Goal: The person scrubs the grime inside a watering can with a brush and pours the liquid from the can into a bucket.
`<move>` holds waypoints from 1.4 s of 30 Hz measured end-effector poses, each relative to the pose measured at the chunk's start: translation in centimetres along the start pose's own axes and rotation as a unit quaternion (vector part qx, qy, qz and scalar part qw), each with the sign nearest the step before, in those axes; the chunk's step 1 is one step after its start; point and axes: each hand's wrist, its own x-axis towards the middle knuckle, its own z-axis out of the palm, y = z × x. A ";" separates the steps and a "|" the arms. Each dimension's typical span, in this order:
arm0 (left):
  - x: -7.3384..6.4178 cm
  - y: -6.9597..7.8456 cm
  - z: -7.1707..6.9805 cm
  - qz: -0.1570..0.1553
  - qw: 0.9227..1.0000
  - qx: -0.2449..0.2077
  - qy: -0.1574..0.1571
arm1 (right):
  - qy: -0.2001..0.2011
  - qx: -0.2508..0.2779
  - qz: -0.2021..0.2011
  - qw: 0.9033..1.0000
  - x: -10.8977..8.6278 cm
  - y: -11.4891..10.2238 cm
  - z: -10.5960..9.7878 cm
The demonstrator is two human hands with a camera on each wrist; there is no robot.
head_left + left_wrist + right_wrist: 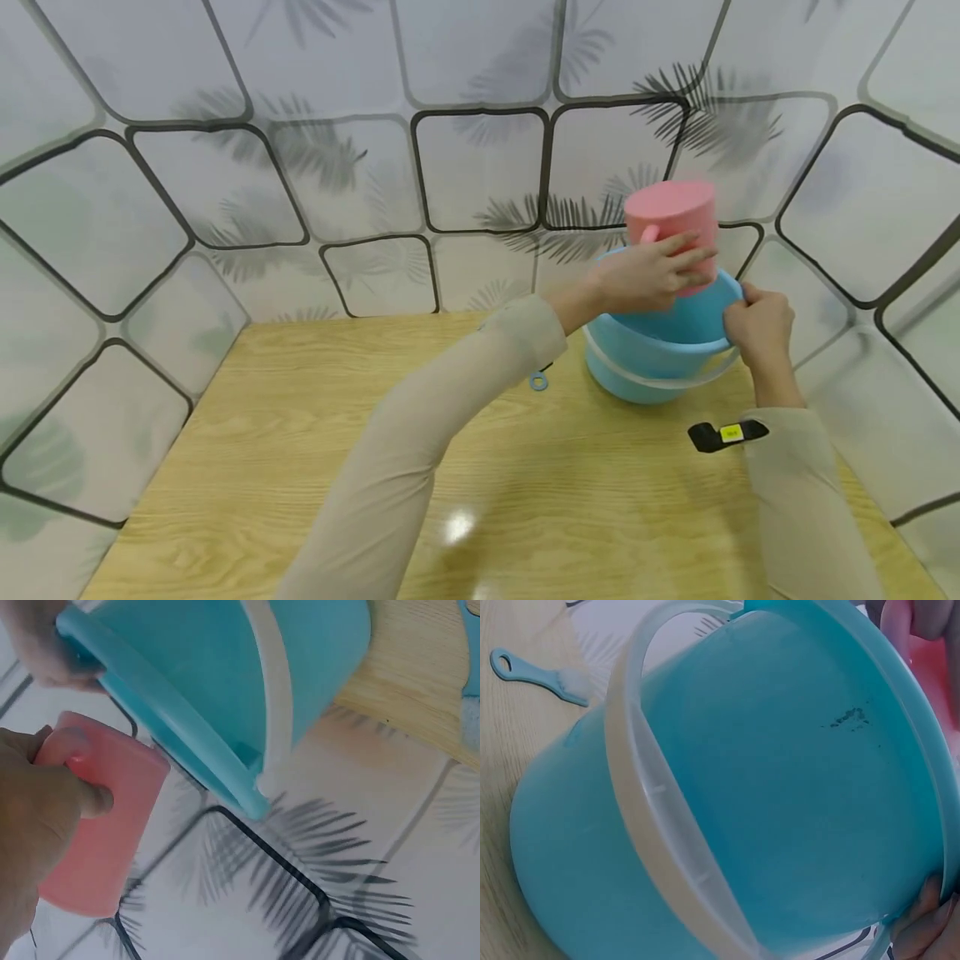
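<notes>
My left hand point(648, 271) holds a pink mug point(671, 218) above the mouth of a light blue bucket point(633, 354). In the head view the mug looks bottom up, with a flat pink face on top. The left wrist view shows my fingers and thumb about the mug point(112, 832) near its handle. My right hand point(761, 325) grips the bucket's rim on the right side. From the right wrist, the bucket's inside point(780, 772) shows a small patch of dark specks on the wall. The white bail handle point(656, 802) hangs down the bucket's near side.
A small brush point(536, 673) with a blue handle lies on the wooden table point(315, 467), left of the bucket; in the head view only its ring end point(538, 381) shows clearly. Patterned white cloth point(480, 167) stands behind the table and along its sides.
</notes>
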 end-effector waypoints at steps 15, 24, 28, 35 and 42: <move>-1.5 1.3 0.5 -0.024 0.997 -0.066 0.018 | -0.034 -0.005 0.002 0.999 0.1 0.2 -0.1; -4.1 1.5 2.2 -0.198 0.971 -0.128 -0.029 | -0.056 0.002 0.025 0.998 0.4 0.2 -0.3; -4.7 1.7 2.4 -0.205 0.971 -0.124 0.001 | -0.055 0.006 0.031 0.998 0.5 0.2 -0.3; -6.0 1.6 2.7 -0.229 0.966 -0.122 -0.009 | -0.059 0.011 0.025 0.998 0.5 0.2 -0.1; -7.7 1.5 3.4 -0.245 0.958 -0.143 -0.034 | -0.068 0.020 0.025 0.997 0.4 0.1 -0.2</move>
